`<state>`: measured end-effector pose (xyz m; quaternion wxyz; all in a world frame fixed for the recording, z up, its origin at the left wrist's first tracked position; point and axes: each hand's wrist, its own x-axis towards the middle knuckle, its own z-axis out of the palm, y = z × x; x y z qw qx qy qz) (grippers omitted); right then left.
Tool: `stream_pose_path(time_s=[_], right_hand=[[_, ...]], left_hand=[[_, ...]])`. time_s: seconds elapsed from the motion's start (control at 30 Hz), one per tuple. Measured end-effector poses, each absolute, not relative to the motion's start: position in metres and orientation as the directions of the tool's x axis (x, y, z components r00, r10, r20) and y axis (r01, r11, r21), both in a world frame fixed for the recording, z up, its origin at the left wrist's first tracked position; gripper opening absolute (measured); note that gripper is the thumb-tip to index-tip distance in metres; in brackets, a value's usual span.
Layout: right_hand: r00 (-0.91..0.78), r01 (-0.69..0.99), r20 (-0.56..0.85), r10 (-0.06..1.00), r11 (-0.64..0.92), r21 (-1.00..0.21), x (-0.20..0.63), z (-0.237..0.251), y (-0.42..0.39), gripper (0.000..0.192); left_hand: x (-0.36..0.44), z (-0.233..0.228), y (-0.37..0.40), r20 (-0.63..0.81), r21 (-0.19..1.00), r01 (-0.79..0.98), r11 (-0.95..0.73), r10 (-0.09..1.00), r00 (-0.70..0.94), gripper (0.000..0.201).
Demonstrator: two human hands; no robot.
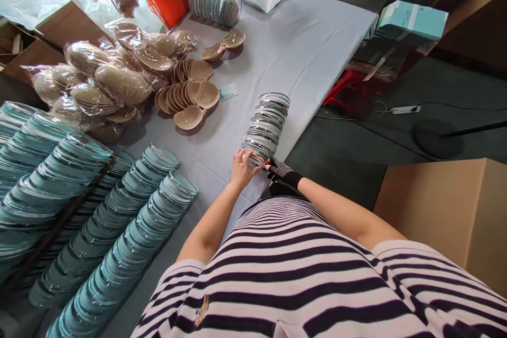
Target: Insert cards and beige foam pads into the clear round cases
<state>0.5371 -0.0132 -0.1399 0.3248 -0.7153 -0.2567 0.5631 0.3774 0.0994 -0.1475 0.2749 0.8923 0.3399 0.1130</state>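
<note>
A row of round clear cases (267,121) with shiny rims lies along the table near its front right edge. My left hand (241,170) is at the near end of this row, its fingers on the left edge of the nearest case and its thumb reaching toward the front. In a black mesh fingerless glove, my right hand (278,169) grips the right edge of that same end. The cases' contents are too small to make out.
Tall bluish stacks of round clear cases (130,243) stand at the left. Behind them are bagged beige cup-shaped pads (106,76) and loose beige pads (190,95). A white basket (263,2) and another row of cases (214,6) sit farther back. A cardboard box (431,211) is at right.
</note>
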Motion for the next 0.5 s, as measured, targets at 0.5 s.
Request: stream_pose_path(time_s=[0.5], right_hand=[[0.201, 0.352, -0.59, 0.782, -0.62, -0.702, 0.541, -0.123, -0.003, 0.027]], left_hand=[[0.387, -0.131, 0.129, 0.136, 0.52, 0.213, -0.827, 0.326, 0.935, 0.025]])
